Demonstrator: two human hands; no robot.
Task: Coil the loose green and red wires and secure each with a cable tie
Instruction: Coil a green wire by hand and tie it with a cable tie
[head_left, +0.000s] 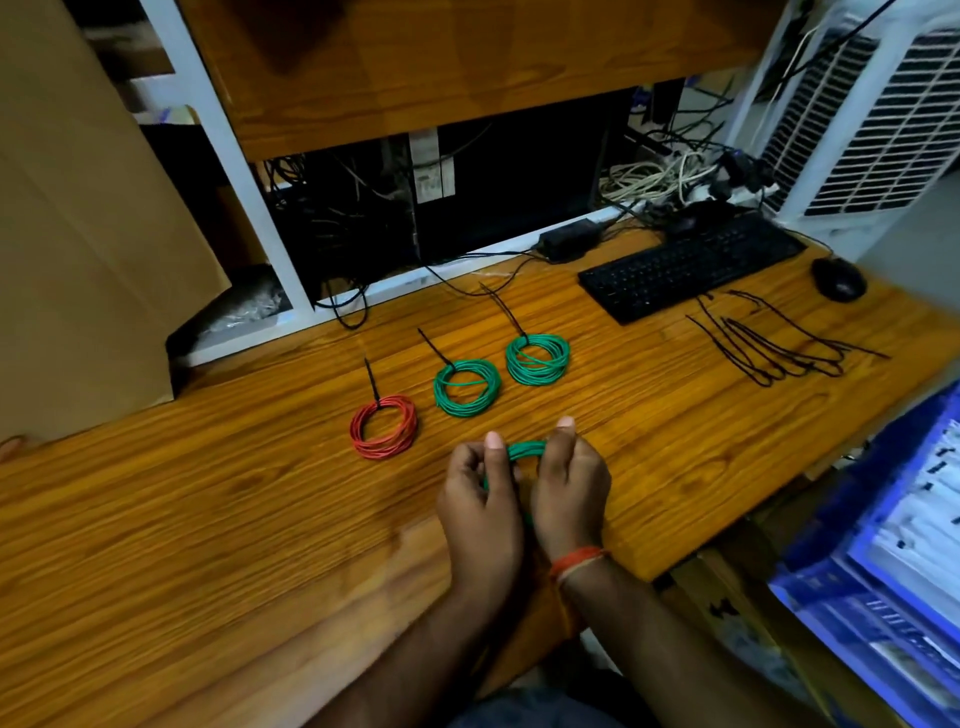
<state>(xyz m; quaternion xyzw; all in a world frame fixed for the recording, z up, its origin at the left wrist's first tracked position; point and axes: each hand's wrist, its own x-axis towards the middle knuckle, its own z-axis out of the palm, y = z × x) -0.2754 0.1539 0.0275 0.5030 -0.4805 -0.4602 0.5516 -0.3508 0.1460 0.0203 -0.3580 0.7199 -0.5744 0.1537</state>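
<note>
Both grips (524, 483) round green coil (525, 450)

head cam | looks forward and down, steep | close over wooden desk (208, 519) | single view

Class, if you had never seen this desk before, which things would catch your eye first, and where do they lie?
Three tied coils line the desk's middle: a red coil on the left, then two green coils, each with a black tie sticking up. Nearer the camera, the left hand and right hand grip another green coil; spare cable ties lie right.
</note>
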